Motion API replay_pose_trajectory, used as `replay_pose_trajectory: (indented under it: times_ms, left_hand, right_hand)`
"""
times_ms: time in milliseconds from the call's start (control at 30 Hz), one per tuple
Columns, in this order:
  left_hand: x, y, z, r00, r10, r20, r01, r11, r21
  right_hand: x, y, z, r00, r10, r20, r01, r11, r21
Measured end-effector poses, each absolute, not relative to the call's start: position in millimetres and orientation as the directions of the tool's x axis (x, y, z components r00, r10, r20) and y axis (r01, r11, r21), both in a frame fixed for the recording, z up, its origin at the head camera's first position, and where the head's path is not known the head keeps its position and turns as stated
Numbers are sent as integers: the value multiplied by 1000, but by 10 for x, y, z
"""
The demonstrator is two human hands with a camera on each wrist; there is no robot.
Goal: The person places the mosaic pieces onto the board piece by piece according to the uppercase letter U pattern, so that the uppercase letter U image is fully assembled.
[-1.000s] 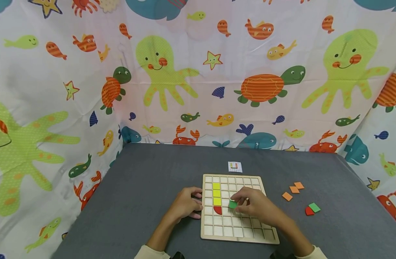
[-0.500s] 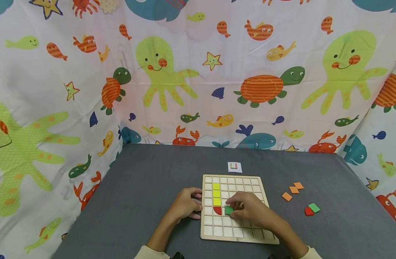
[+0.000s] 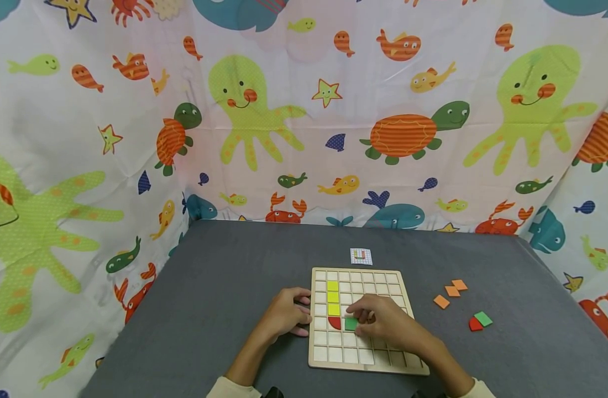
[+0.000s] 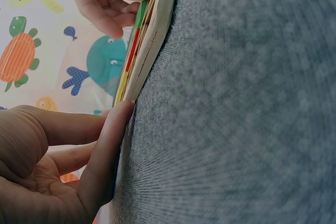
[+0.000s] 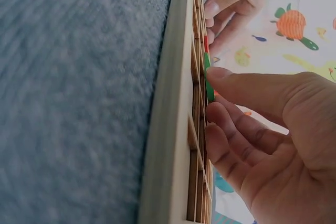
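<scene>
A wooden grid board (image 3: 334, 366) lies on the grey table. My left hand (image 3: 286, 310) rests at its left edge, fingertips touching the frame; the left wrist view shows those fingers (image 4: 107, 145) extended against the rim. My right hand (image 3: 386, 323) is over the board's middle and pinches a green square tile (image 3: 351, 324), with the thumb on the tile's edge in the right wrist view. That tile lies about flat in a cell just right of a red quarter-round tile (image 3: 335, 323). Above the red piece, several yellow square tiles (image 3: 333, 297) fill a column.
Several orange tiles (image 3: 440, 302) lie on the table right of the board. Nearer are a loose red tile (image 3: 475, 324) and another green tile (image 3: 483, 319), touching. Behind the board lies a small pattern card (image 3: 361, 256). A printed sea-animal curtain (image 3: 304, 121) surrounds the table.
My right hand has moved left and slightly toward me, bringing the green tile from a tilted position down into a cell beside the red piece. The left hand has stayed put.
</scene>
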State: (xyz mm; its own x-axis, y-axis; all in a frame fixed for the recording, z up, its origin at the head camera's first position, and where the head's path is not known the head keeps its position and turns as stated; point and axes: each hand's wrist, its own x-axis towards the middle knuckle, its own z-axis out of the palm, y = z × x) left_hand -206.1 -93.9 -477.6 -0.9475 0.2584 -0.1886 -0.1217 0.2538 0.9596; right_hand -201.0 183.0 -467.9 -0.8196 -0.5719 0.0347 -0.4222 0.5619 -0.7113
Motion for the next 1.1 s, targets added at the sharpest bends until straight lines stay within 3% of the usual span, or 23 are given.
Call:
replay_pose_trajectory:
  times_ms: [500,1100]
  left_hand:
    - [-2065,-950,-4797,-949,262,-175,-111,242,964]
    - [-2072,-935,-4810,-948,263,-180,-114,248,962]
  right_hand:
    - [-2011,1811,-4699,-808,-585,69,-457,548,-701]
    - [-2010,1975,-4626,-859,-511,32,-372,581,-724]
